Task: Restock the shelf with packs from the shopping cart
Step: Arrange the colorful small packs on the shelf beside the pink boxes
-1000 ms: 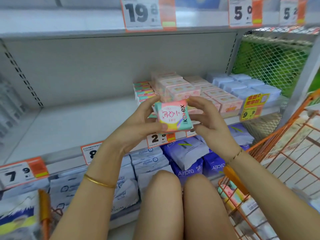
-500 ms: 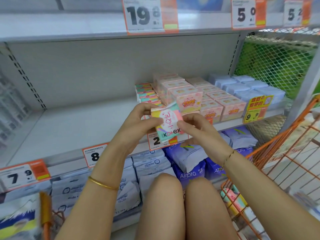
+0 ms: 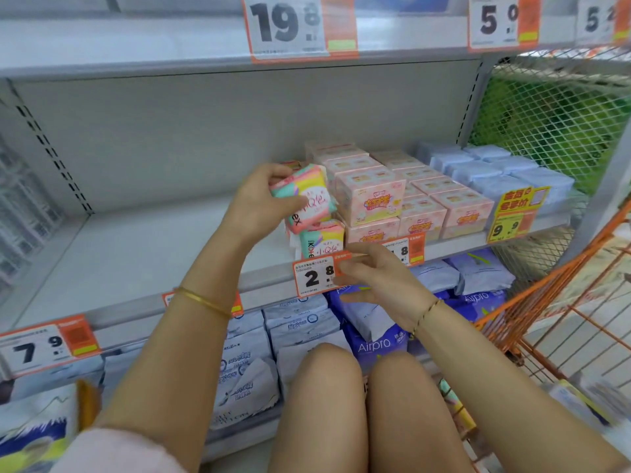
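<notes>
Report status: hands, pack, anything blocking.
Left hand grips pack above shelved pack. Right hand open, empty, at price tag. Pink boxes close alongside.

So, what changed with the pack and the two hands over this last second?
The colourful pack went from mid-air in front of the shelf up and back, to just above the matching pack already there. The right hand let go and dropped to the 2.8 price tag; the grip is now the left hand alone. The pink boxes and the orange cart stayed put.
</notes>
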Tool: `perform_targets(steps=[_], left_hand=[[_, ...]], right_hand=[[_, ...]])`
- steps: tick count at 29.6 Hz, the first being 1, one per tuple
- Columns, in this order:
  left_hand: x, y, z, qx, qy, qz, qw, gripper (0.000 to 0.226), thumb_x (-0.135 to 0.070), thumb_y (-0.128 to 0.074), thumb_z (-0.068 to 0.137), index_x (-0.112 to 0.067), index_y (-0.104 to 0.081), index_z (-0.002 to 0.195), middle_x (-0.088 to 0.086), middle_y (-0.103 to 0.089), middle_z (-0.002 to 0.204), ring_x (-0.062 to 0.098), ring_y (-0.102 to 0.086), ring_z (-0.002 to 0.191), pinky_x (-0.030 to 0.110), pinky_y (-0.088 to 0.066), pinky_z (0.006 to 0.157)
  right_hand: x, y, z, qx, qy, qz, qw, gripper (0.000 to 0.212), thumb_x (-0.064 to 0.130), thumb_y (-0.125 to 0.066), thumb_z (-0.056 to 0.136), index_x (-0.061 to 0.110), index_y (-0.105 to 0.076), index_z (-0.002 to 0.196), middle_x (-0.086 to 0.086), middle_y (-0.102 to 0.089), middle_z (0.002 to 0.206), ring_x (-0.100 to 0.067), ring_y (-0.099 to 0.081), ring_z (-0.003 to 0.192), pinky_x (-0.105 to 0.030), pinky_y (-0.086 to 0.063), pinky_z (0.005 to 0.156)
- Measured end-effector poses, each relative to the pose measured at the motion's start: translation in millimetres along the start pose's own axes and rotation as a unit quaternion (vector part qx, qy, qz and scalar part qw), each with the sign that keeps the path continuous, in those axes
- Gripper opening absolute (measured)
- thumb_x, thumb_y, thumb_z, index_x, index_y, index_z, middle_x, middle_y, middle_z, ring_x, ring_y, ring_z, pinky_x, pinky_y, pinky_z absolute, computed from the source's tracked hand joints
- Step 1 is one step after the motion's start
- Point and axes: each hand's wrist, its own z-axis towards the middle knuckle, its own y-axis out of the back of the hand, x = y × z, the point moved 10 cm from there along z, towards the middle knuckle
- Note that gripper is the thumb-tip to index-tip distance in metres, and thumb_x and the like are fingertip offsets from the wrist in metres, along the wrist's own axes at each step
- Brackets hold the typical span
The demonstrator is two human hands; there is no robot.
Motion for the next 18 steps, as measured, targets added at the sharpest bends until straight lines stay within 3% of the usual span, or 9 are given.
perform_targets(steps=[5,11,14,18], left_hand=[[-4,-24,17,0.04,-0.031,0.111,0.992,0.048,-0.006,-0.071,0.079,-0.009,-0.052,0.122,0.004,-0.055,0.119,0.012,-0.054,0.093,0.022,-0.043,0.075],[0,-39,19,0.053,-0.031,0.145,0.988,0.048,-0.009,-0.069,0.082,-0.013,-0.05,0.125,0.003,-0.055,0.125,0.01,-0.053,0.094,0.021,-0.045,0.07],[-2,-45,22,0.07,-0.033,0.156,0.985,0.049,-0.01,-0.069,0.082,-0.014,-0.049,0.127,0.001,-0.054,0.127,0.008,-0.052,0.095,0.013,-0.043,0.062],[2,-52,26,0.089,-0.023,0.159,0.983,0.051,-0.011,-0.07,0.082,-0.013,-0.047,0.128,0.003,-0.053,0.128,0.011,-0.055,0.097,0.022,-0.049,0.07]], right_hand=[[5,25,-4,-0.036,0.011,0.02,0.999,0.04,0.008,-0.052,0.095,0.007,-0.04,0.133,-0.019,-0.053,0.123,-0.022,-0.064,0.084,-0.034,-0.058,0.069],[1,40,-7,-0.055,0.01,0.009,0.998,0.039,0.007,-0.053,0.094,0.007,-0.042,0.131,-0.011,-0.056,0.105,-0.02,-0.065,0.079,-0.033,-0.058,0.068],[1,42,-8,-0.056,0.01,0.005,0.998,0.038,0.007,-0.052,0.094,0.007,-0.043,0.131,-0.013,-0.055,0.109,-0.02,-0.065,0.078,-0.034,-0.058,0.069],[2,44,-10,-0.06,0.009,-0.007,0.998,0.038,0.007,-0.051,0.095,0.007,-0.042,0.132,-0.02,-0.054,0.118,-0.021,-0.065,0.078,-0.037,-0.057,0.072]])
